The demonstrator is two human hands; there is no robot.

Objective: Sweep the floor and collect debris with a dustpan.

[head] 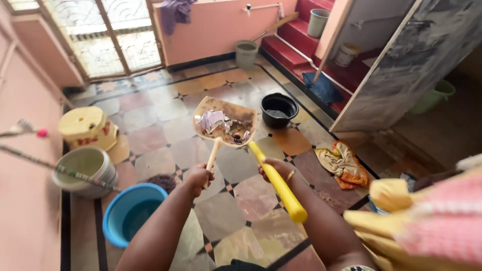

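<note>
The left hand [199,176] is closed tight around the pale handle of a dustpan [225,122], which it holds up over the floor at about 12 o'clock from the hands. The pan carries scraps of paper and dark dirt; what the smaller bits are is hard to make out. The right hand [275,169] is wrapped around a yellow handle [277,182] that runs from just under the pan's rim back toward 5 o'clock. Its far end is hidden behind the pan, so the tool's head cannot be told.

At 3 o'clock, pink-checked and yellow cloth [427,221] fills the corner, cut off by the frame edge. A thin stick [55,168] enters from 9 o'clock, its start out of view.

The floor [150,140] is tiled in pink, orange and grey squares with dark diamond insets. On it stand a black bowl [279,109] at 1 o'clock, a blue tub [131,213] at 8 o'clock, a grey bucket [86,169] and a yellow stool [88,127] at 9 to 10 o'clock, and a crumpled orange rag [343,163] at 3 o'clock. Red steps [291,50] rise at 1 o'clock beside a pink wall; a grilled door [108,35] stands at 11 o'clock.
</note>
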